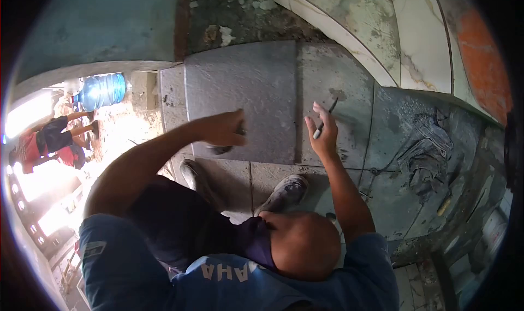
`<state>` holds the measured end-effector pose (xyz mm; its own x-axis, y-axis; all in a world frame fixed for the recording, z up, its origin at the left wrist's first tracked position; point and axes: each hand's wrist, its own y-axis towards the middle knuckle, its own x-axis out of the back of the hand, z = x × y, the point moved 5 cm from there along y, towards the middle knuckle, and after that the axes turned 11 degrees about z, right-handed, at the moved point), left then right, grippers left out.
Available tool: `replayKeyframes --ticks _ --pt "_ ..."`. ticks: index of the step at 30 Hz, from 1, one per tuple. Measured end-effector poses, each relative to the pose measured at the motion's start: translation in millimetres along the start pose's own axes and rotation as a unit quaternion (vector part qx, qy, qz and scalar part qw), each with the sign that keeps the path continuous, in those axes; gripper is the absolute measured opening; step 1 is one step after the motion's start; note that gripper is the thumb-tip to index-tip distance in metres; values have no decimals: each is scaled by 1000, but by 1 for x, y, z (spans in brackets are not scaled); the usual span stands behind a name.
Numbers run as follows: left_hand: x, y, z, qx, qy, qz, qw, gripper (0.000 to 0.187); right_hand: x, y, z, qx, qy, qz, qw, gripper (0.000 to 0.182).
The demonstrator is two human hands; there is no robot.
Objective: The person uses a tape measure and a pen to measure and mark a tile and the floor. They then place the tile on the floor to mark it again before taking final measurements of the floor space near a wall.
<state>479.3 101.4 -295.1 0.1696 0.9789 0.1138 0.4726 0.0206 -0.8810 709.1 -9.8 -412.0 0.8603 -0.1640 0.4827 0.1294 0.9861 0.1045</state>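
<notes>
A large dark grey tile [240, 87] lies on the floor in front of me, over paler floor tiles. My left hand [221, 130] is above its lower left part, with the fingers curled. Something dark shows at that hand, but it is too blurred to name. To the right of the tile's edge is my right hand [324, 130], which holds a slim pen [326, 118] with a dark upper end and a pale lower end. Its index finger and thumb stand partly apart around the pen. My shoes [286, 192] are by the tile's near edge.
A crumpled grey cloth [428, 153] lies on the floor at right, near a wooden-handled tool [445, 204]. Marble-look tiled steps [376, 43] rise at upper right. A blue water bottle [103, 91] and people [54, 139] appear beyond the opening at left.
</notes>
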Motion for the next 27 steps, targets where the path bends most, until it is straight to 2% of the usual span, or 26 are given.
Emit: replayKeyframes --ticks 1,3,5,7,9,11,13,14,16,18,20,23,24,25,26,27 --pt "-8 10 -4 -10 -9 -8 1000 57 -7 -5 10 -61 117 25 991 35" --pt "-29 42 -4 -93 25 -58 994 65 -14 -15 46 -93 254 42 962 32" --pt "-46 62 -22 -106 15 -54 993 71 -15 -25 74 -99 271 47 956 30" --pt "-55 63 -45 -204 -27 -59 977 73 -19 -38 85 -112 282 52 951 28" --pt "-66 69 -50 -216 -53 -41 974 73 -24 -53 78 -158 334 52 928 26" --pt "-72 77 -48 -229 -78 -20 970 73 -15 -61 78 -145 279 66 947 26" --pt "-79 82 -38 -208 2 11 978 70 -17 -74 70 -180 287 130 932 25" --pt "-77 83 -31 -212 3 8 977 70 -10 -78 68 -177 282 130 934 25" --pt "-73 82 -13 -233 44 48 970 62 16 -83 58 -183 221 94 953 25" --pt "-64 91 23 -220 55 42 973 49 66 -80 53 -158 246 -1 956 25" --pt "-47 81 54 -180 75 25 980 38 119 -86 42 -201 103 -104 969 18" --pt "-25 48 68 -123 73 -11 990 29 148 -97 30 -198 152 -160 955 18" --pt "-21 46 76 -93 83 -9 992 27 142 -97 36 -214 120 -135 960 19" --pt "-21 66 100 -138 156 -33 978 25 136 -100 36 -219 115 -142 958 19" --pt "-23 88 123 -181 227 -56 955 24 124 -103 33 -209 97 -109 967 19" --pt "-14 75 123 -137 223 -62 963 23 110 -106 30 -199 80 -76 974 20"
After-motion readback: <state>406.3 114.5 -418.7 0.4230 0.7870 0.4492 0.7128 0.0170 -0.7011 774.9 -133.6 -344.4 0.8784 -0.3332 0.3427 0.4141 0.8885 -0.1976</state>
